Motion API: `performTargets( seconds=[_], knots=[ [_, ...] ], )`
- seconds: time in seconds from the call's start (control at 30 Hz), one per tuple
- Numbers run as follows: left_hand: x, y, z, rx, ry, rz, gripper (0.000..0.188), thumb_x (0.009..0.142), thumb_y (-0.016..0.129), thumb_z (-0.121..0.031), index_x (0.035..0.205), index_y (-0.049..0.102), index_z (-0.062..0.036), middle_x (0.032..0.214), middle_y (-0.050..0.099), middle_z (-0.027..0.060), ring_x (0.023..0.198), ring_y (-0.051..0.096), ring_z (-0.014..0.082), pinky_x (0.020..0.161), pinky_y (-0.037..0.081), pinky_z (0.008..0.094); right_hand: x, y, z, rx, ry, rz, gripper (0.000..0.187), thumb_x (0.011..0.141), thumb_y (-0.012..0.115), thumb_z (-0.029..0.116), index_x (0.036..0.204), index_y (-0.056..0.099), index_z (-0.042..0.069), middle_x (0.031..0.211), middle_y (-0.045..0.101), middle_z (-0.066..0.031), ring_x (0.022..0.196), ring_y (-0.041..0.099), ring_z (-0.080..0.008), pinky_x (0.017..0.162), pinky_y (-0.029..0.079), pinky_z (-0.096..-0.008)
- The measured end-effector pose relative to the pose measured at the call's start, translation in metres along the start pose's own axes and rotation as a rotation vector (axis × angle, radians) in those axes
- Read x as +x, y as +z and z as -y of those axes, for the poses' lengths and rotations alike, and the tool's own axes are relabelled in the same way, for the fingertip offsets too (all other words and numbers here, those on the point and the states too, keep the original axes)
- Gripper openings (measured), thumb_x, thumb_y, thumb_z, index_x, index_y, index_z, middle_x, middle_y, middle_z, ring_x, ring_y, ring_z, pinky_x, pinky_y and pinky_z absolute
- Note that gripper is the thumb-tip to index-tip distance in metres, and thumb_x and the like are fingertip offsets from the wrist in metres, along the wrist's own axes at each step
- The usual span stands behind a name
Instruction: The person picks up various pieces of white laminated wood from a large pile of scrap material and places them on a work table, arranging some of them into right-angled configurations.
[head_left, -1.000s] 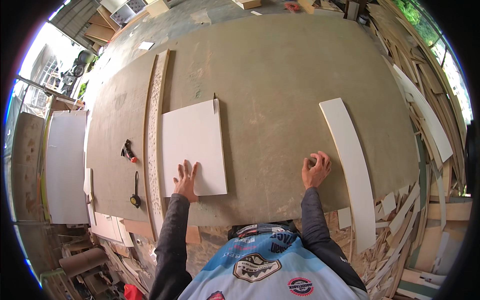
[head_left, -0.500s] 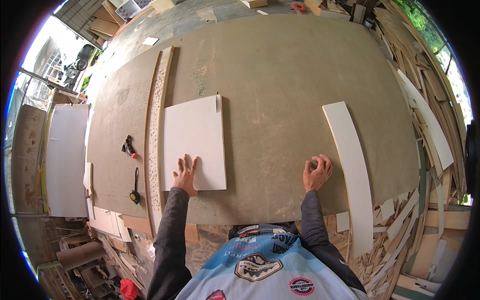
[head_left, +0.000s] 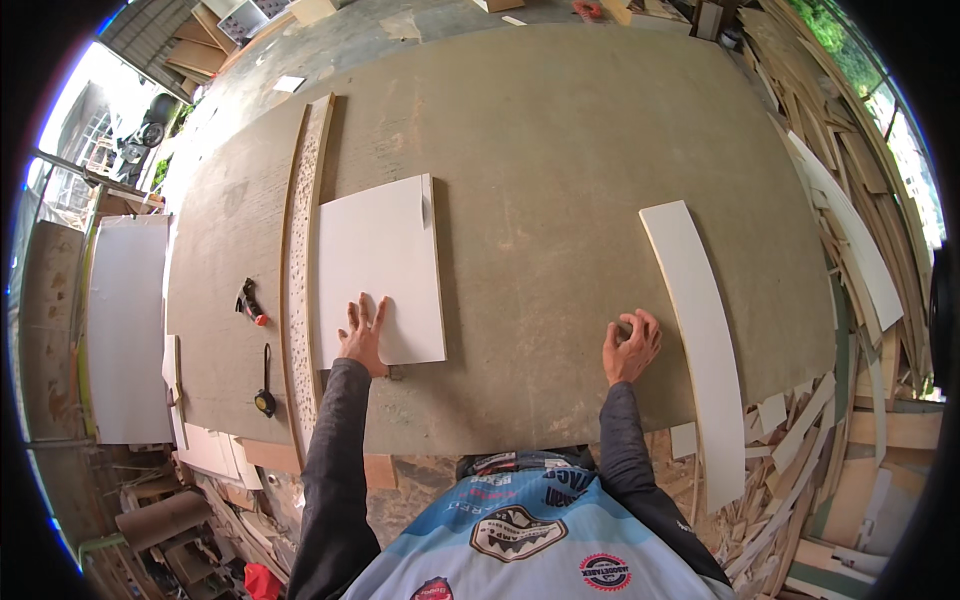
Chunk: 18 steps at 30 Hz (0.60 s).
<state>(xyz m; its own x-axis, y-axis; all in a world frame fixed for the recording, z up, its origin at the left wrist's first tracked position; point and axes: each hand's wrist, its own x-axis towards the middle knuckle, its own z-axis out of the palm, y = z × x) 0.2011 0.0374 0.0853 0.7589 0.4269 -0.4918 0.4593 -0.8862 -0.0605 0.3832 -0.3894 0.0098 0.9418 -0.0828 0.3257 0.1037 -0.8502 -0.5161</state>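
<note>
My left hand (head_left: 363,338) lies open with spread fingers on the near part of a white rectangular panel (head_left: 385,250). The panel's left edge runs along a long narrow board (head_left: 303,200) with a speckled top and raised wooden edges. At the panel's far right corner is a short narrow slot or mark. My right hand (head_left: 632,346) rests on the brown tabletop (head_left: 530,290) with fingers curled; whether anything is inside them is hidden. Just right of it, a long white strip (head_left: 700,310) lies lengthwise and sticks out past the near table edge.
Left of the speckled board lie a cutter-like tool with a red end (head_left: 252,302) and a tape measure (head_left: 264,402). A white panel (head_left: 130,330) stands beyond the table's left side. Wood offcuts (head_left: 800,440) are heaped at the right. Farther off, a white strip (head_left: 850,230) leans over them.
The white panel has slid a little away from me along the speckled board, with my left hand moving along on it. My right hand has stayed nearly in place.
</note>
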Motion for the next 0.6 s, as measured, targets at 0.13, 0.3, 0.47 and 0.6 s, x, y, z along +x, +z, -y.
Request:
performTargets(
  seconds=[0.13,0.3,0.47,0.6],
  knots=[
    [0.012,-0.009,0.0,-0.015,0.001,0.013,0.142,0.048,0.084,-0.009,0.158,-0.002,-0.0318,0.163,-0.006,0.0199,0.149,0.003,0.0473,0.105,0.027,0.075,0.001,-0.001,0.001,0.005,0.003,0.002,0.025,0.071,0.073,0.015,0.093,0.062,0.018,0.117,0.055,-0.0013,0.109,0.052,-0.029,0.09,0.041,-0.0454],
    [0.025,-0.01,0.005,-0.02,0.006,-0.017,0.143,0.046,0.084,-0.009,0.158,-0.001,-0.0328,0.164,-0.005,0.0187,0.149,0.003,0.0469,0.105,0.028,0.0747,0.0,0.002,0.0,-0.002,0.01,0.003,0.023,0.071,0.073,0.016,0.091,0.062,0.017,0.117,0.055,-0.0012,0.11,0.052,-0.0285,0.09,0.041,-0.0449],
    [0.04,-0.019,0.004,-0.007,0.001,-0.025,0.143,0.045,0.085,-0.009,0.158,0.0,-0.0339,0.164,-0.002,0.0183,0.149,0.004,0.0468,0.105,0.028,0.0748,0.001,0.0,0.0,0.005,0.004,0.006,0.023,0.072,0.073,0.016,0.092,0.063,0.016,0.119,0.055,-0.0013,0.111,0.052,-0.0283,0.091,0.041,-0.0447],
    [0.055,-0.023,0.009,-0.016,0.005,-0.03,0.144,0.044,0.085,-0.01,0.158,0.0,-0.0347,0.164,-0.002,0.018,0.149,0.004,0.0469,0.105,0.028,0.0749,0.001,0.002,-0.002,0.015,-0.009,0.008,0.022,0.072,0.072,0.016,0.092,0.063,0.016,0.12,0.055,-0.0017,0.112,0.051,-0.0286,0.092,0.04,-0.045]
  ],
)
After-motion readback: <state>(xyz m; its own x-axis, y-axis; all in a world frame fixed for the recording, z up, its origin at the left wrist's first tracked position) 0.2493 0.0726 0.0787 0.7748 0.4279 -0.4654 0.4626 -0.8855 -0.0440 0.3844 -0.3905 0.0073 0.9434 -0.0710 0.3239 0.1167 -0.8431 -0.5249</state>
